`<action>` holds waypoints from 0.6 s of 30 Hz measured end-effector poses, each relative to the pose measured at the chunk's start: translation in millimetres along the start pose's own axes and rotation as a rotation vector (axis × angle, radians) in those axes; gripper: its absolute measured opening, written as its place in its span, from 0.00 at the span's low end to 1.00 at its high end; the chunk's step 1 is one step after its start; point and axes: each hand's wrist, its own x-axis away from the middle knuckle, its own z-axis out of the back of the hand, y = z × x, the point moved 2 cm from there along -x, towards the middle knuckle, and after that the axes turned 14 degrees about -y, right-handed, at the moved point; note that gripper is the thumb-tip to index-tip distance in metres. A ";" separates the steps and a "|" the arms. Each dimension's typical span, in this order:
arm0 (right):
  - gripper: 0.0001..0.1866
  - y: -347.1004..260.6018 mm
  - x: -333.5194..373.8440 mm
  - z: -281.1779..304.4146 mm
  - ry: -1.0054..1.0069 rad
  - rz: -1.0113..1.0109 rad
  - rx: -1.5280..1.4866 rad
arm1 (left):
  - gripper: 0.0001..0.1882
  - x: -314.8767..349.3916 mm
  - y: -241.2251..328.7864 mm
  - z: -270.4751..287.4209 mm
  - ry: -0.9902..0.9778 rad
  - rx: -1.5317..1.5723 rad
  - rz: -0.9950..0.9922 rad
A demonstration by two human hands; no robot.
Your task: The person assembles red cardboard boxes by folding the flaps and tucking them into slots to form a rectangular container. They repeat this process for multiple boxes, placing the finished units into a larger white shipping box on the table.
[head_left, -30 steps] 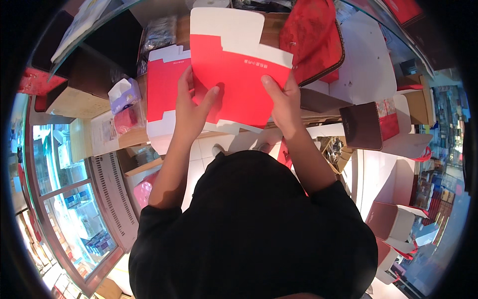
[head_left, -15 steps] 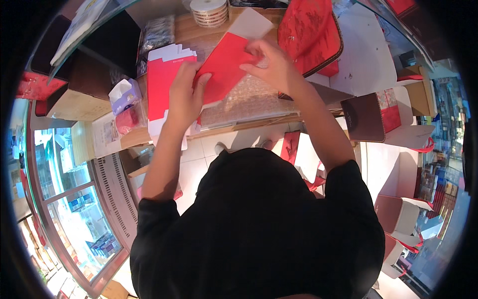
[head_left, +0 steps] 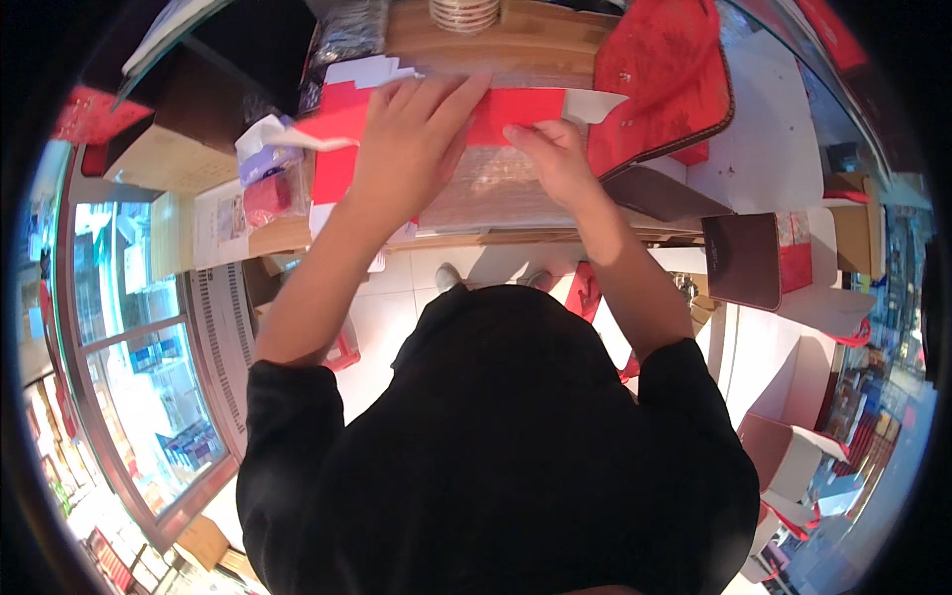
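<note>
So I've got a red card (head_left: 521,109) up over the surface (head_left: 545,48), stretched between both hands. Right hand (head_left: 563,164) has it pinched near the end with the white flap (head_left: 595,105), thumb flat on the red face. Left hand (head_left: 405,144) lies across it, fingers long and blurry, so I can't tell if it's gripping or just pressing. A red end with a white edge pokes out past my left hand, looks like the same piece.

My read: this is the bending/creasing step, working a flat carton into shape, and it isn't a box yet. Next move probably calls for the right hand keeping its pinch while the left runs the fold down evenly. More flat red cartons (head_left: 332,178) lie just beside, partly under my left hand.
</note>
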 end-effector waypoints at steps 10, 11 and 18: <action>0.11 99.2 -60.6 -95.6 -0.140 -0.154 -0.143 | 0.30 73.5 -74.9 16.5 -0.177 -0.265 0.262; 0.12 108.8 -57.6 -98.7 -0.121 -0.137 -0.160 | 0.31 83.8 -80.1 6.7 -0.226 -0.263 0.307; 0.13 139.3 -22.0 -100.6 -0.186 -0.346 -0.205 | 0.37 97.6 -85.4 -24.6 -0.371 -0.242 0.251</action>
